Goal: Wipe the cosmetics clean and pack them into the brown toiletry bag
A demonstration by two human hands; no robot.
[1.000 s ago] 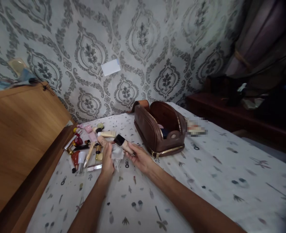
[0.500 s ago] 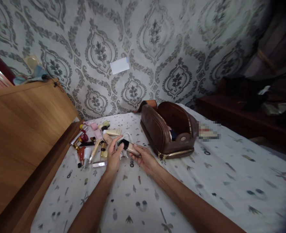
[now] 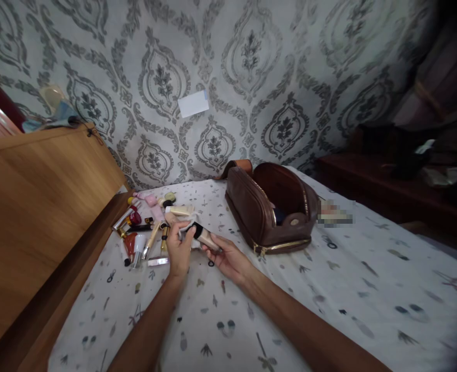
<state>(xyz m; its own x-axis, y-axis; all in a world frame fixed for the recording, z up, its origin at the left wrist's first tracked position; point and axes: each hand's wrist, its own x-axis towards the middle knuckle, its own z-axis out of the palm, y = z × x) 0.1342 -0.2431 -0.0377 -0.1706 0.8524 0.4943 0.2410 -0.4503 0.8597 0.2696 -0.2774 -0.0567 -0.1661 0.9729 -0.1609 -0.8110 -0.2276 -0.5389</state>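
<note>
A small beige bottle with a black cap (image 3: 204, 236) is held between both hands, above the patterned white sheet (image 3: 213, 330). My left hand (image 3: 180, 248) pinches the capped end, with a crumpled white tissue or cloth partly hidden behind its fingers. The fingers of my right hand (image 3: 228, 257) are closed round the beige end. Just left of my left hand lie several cosmetics, among them a white tube with a silver cap (image 3: 138, 250), a cream tube (image 3: 182, 210) and a red round item (image 3: 134, 218). An open brown bag (image 3: 247, 212) stands to the right.
A wooden cabinet (image 3: 38, 206) borders the sheet on the left. Behind is a patterned wall with a white card (image 3: 193, 104). A pixelated item (image 3: 335, 213) lies right of the bag, and a dark red ledge (image 3: 352, 175) runs along the back right.
The bottle has tilted slightly in my hands, and my left hand has shifted a little to the left. Less of the white tissue or cloth shows.
</note>
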